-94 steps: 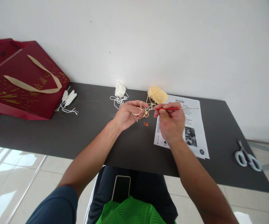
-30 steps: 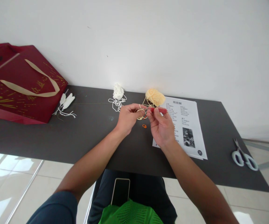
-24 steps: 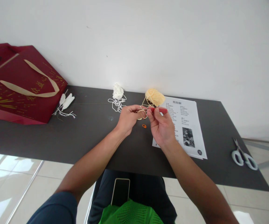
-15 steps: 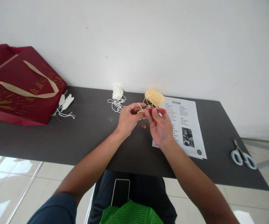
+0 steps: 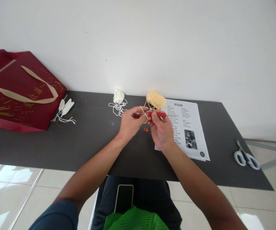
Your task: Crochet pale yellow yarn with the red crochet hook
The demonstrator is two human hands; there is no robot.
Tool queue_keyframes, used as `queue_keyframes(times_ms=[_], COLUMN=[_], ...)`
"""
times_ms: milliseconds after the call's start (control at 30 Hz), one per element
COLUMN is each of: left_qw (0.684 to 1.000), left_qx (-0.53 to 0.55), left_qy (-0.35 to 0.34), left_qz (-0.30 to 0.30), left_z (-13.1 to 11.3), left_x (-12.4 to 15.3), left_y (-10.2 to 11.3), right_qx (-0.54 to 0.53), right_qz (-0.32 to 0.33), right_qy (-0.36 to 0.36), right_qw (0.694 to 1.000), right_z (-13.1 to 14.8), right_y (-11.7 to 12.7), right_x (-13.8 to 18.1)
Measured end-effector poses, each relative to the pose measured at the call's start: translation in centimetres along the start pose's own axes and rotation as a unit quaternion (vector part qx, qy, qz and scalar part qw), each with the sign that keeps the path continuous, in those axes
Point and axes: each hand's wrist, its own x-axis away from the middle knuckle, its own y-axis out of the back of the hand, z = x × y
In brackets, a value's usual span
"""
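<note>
Closed around a crochet hook with a red handle, my right hand is over the left edge of the printed sheets. Its thin metal shaft points left, toward my other hand. My left hand pinches pale yellow yarn, which loops over its index finger and hangs in a small ring by the fingertips. Behind both hands lies the yellow yarn ball, its strand running down to my fingers. On the table just below the hands is an orange stitch marker. The exact stitch at the hook's tip is too small to make out.
White yarn lies loosely tangled left of the yellow ball. Printed sheets lie to the right, with scissors near the right edge. At left stand a red gift bag and white tasselled pieces. A phone rests on my lap.
The hook has turned more level and shows more of its red handle. A yarn ring now shows clearly by my left fingertips. The whole view has shifted slightly.
</note>
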Motion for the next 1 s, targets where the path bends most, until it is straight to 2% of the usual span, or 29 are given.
queue_keyframes(times_ms=[200,433,667,1000], left_qw=[0.998,0.999,0.998,0.998], left_qx=[-0.05,-0.023,0.056,0.043], left_qy=[-0.028,-0.038,-0.024,-0.026], left_qz=[0.003,-0.018,-0.031,-0.029], left_z=[1.0,0.6,-0.1,-0.3], left_x=[-0.3,-0.1,0.0,0.2], left_y=[0.1,-0.1,-0.1,-0.3], right_qx=[-0.01,-0.025,-0.024,-0.031], right_qz=[-0.006,0.016,0.011,0.01], right_qy=[-0.001,-0.002,-0.011,-0.006], right_qw=[1.0,1.0,1.0,0.999], right_z=[0.2,0.2,0.1,0.0], right_y=[0.0,0.3,0.3,0.0], right_x=[-0.1,-0.1,-0.3,-0.2])
